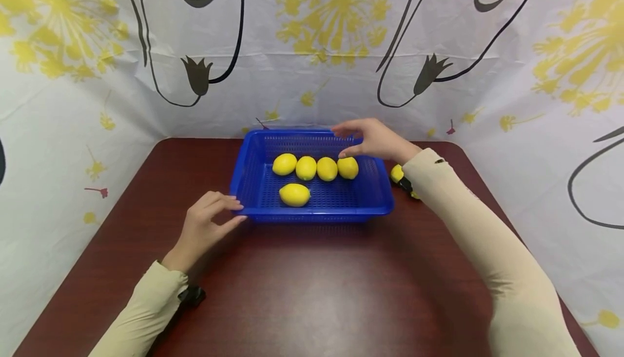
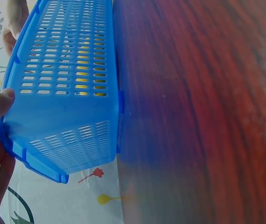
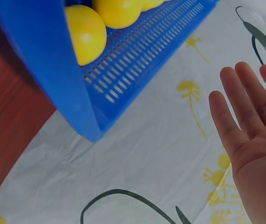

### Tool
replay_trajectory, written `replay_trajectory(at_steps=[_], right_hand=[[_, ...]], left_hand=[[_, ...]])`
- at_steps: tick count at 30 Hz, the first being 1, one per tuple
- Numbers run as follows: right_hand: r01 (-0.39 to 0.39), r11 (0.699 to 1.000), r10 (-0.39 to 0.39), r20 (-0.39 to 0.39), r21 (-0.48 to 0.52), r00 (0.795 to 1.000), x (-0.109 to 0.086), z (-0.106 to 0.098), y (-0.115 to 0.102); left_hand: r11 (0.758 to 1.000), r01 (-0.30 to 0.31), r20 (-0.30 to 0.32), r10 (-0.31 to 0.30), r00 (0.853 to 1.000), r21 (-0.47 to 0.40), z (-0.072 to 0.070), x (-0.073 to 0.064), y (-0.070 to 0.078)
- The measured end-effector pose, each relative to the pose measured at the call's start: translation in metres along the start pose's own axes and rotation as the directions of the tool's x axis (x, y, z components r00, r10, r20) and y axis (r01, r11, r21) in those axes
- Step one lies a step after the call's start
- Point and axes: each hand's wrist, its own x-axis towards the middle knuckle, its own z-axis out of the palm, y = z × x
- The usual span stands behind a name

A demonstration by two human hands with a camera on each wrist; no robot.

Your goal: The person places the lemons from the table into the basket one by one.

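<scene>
A blue plastic basket (image 1: 312,217) with slotted walls stands at the back of the table. Several yellow lemons (image 1: 306,168) lie inside it: a row toward the rear, plus one lemon (image 1: 294,195) nearer the front. My left hand (image 1: 206,226) grips the rim at the front left corner; in the left wrist view the thumb (image 2: 4,97) presses one side of the rim and fingers lie on the other. Over the basket's right rear part hovers my right hand (image 1: 372,139), its fingers apart and holding nothing. The right wrist view shows its fingers (image 3: 247,100) extended.
Right of the basket, a yellow lemon-like thing (image 1: 397,173) is on the dark wooden table (image 1: 312,281), partly hidden by a black device (image 1: 405,185) at the right wrist. White cloth (image 1: 312,91) with yellow and dark plant prints stands behind and on both sides.
</scene>
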Motion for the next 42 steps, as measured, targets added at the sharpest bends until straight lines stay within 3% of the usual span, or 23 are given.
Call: replay_trajectory(at_steps=[15, 28, 42], right_hand=[[-0.007, 0.999, 0.006, 0.031, 0.041, 0.999, -0.027, 0.024, 0.013], [0.013, 1.000, -0.012, -0.043, 0.023, 0.999, -0.049, 0.003, 0.022], [-0.119, 0.990, 0.125, -0.073, 0.081, 0.989, -0.082, -0.021, 0.032]], left_hand=[[1.000, 0.006, -0.003, -0.006, 1.000, -0.011, 0.002, -0.003, 0.000], [1.000, 0.013, -0.007, -0.013, 1.000, 0.003, 0.001, -0.001, 0.001], [1.000, 0.015, -0.010, -0.015, 1.000, -0.009, 0.001, 0.000, 0.003]])
